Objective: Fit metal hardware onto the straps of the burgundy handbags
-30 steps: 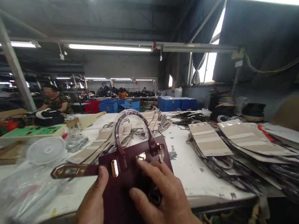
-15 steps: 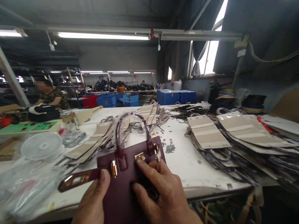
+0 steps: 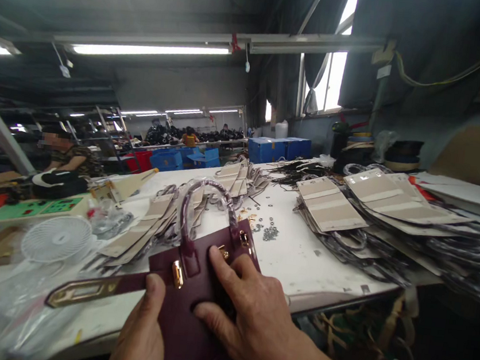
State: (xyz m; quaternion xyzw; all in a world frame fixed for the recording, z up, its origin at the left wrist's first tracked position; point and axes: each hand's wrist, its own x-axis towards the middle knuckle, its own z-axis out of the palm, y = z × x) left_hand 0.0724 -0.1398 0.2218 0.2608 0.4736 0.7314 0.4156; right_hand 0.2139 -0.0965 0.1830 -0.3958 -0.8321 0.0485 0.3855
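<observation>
A dark burgundy handbag is tilted up in front of me, with a plastic-wrapped handle rising from its top. My left hand grips its left side, the thumb lying on the front near the edge. From that side a strap with a gold metal tip sticks out to the left. My right hand lies against the bag's right front, its index fingertip at the gold clasp and its thumb pressed on the panel. The other right fingers are curled and partly hidden. A gold fitting sits left of the handle base.
Beige bag panels with wrapped handles lie in stacks on the white table. Small metal parts are scattered beyond the bag. At left are a white fan and clear plastic bags. A person sits farther back.
The left strap now reaches farther out to the left, showing more of its gold tip. My right index finger has shifted slightly over the clasp. The view has moved a little.
</observation>
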